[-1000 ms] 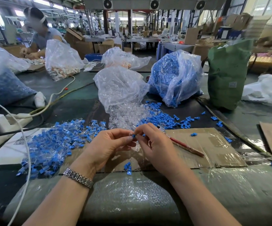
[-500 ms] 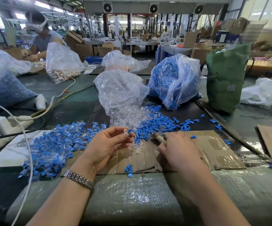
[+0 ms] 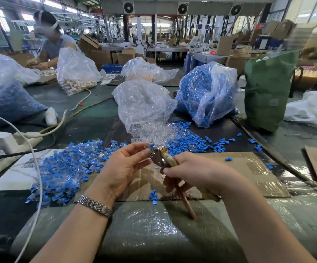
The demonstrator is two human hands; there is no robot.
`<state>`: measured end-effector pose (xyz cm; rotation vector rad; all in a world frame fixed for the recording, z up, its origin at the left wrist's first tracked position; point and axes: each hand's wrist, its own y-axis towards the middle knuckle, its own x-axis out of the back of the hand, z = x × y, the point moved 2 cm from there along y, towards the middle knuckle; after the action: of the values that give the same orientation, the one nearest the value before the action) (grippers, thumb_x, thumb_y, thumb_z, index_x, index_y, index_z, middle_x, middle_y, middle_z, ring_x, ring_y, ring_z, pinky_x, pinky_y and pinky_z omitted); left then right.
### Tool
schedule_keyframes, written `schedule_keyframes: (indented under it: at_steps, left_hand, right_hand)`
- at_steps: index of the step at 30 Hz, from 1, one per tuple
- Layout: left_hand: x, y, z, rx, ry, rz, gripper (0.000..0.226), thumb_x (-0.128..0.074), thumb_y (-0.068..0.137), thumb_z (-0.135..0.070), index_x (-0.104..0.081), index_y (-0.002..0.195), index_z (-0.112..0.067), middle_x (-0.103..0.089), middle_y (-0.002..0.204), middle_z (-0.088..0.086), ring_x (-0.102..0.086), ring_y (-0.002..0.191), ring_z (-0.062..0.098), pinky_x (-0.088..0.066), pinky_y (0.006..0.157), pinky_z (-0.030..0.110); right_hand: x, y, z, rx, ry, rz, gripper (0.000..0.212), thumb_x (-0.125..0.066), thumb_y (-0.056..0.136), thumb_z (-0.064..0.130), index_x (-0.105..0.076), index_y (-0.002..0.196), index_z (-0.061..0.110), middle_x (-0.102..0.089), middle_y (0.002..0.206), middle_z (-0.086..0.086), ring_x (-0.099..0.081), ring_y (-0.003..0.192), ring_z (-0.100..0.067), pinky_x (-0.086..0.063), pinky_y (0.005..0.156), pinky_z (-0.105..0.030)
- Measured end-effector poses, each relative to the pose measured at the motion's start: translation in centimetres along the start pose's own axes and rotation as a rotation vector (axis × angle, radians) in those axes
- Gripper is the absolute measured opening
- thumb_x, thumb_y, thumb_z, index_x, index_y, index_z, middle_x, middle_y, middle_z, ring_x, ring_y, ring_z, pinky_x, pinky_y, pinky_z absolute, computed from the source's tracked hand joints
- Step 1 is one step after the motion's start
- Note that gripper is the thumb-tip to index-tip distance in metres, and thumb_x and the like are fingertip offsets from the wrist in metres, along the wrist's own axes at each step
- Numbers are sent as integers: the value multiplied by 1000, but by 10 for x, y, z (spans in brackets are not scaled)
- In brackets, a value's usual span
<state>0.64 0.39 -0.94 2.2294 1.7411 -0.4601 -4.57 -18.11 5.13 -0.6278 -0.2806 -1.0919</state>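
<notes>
Two hands work close together, the left hand pinching a tiny blue and clear plastic piece and the right hand gripping old metal pliers with brown handles, which should squeeze that piece slowly and straight, above the flat brown cardboard sheet.

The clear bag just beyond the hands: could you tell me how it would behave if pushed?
The clear bag would probably crumple, not slide whole: its film is thin and wrinkled. Its open mouth spills clear pieces, so a push would likely scatter more.
</notes>
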Motion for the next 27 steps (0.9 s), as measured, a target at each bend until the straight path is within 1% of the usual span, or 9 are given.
schedule_keyframes:
  at_steps: [4, 7, 9, 12, 15, 20, 22, 24, 27]
  left_hand:
    - [0, 1, 1, -13, 28, 0, 29, -82, 69, -14, -80, 99, -12, -75, 112, 18, -73, 99, 27, -61, 86, 33]
    - [-1, -1, 0, -35, 85, -13, 28, -82, 71, -13, -80, 100, -12, -76, 105, 17, -75, 89, 23, -62, 72, 28]
    - [-1, -2, 0, -36, 130, -19, 27, -81, 73, -15, -80, 100, -13, -77, 102, 17, -76, 84, 23, -61, 66, 27]
    - [0, -3, 1, -47, 194, -29, 25, -80, 75, -18, -80, 100, -17, -77, 102, 17, -75, 86, 23, -62, 68, 29]
    - [0, -2, 2, -59, 242, -53, 23, -80, 76, -19, -80, 99, -19, -77, 99, 16, -73, 85, 21, -61, 67, 28]
    - [-3, -4, 1, -92, 286, -69, 19, -78, 79, -17, -80, 97, -21, -78, 100, 10, -73, 90, 20, -60, 74, 26]
    - [1, -6, -2, -185, 393, -177, 13, -78, 84, -15, -79, 96, -22, -78, 96, 1, -73, 88, 12, -58, 75, 22]
    - [8, -7, -8, -289, 634, -412, 12, -75, 90, -14, -75, 97, -23, -75, 92, -6, -69, 87, 6, -55, 76, 20]
    - [15, -10, -14, -387, 1015, -719, 24, -69, 89, -4, -69, 108, -18, -64, 109, 2, -60, 103, 17, -44, 84, 23]
  right_hand:
    - [-2, 2, 1, 20, -5, -2, 18, -53, 103, 22, -59, 93, 9, -74, 85, -8, -75, 81, -22, -60, 88, -49]
    - [-7, 5, -2, 18, -44, -26, 27, -53, 103, 32, -60, 87, 11, -71, 79, -5, -71, 71, -19, -61, 84, -46]
    - [-10, 7, -5, 13, -51, -67, 36, -52, 103, 41, -61, 86, 10, -68, 72, -3, -67, 62, -17, -61, 74, -39]
    - [-15, 11, -7, 2, -92, -133, 45, -51, 101, 51, -63, 86, 10, -59, 63, 1, -57, 51, -14, -53, 56, -30]
    - [-17, 14, -10, -19, -140, -177, 53, -51, 99, 55, -66, 91, 5, -57, 67, -2, -52, 57, -18, -48, 63, -32]
    - [-10, 7, -11, -34, 13, -120, 53, -51, 99, 54, -67, 96, 3, -68, 67, 0, -68, 59, -17, -60, 71, -38]
    - [2, 5, -13, -49, 8, -156, 48, -52, 99, 53, -66, 95, 7, -68, 72, -1, -66, 60, -15, -60, 64, -33]
    - [17, 5, -20, -89, -133, -304, 38, -55, 99, 51, -60, 85, 16, -62, 72, 1, -58, 59, -14, -46, 52, -26]
    - [29, 8, -40, -201, -479, -509, 38, -55, 98, 52, -52, 79, 19, -62, 82, -2, -56, 68, -17, -37, 55, -30]
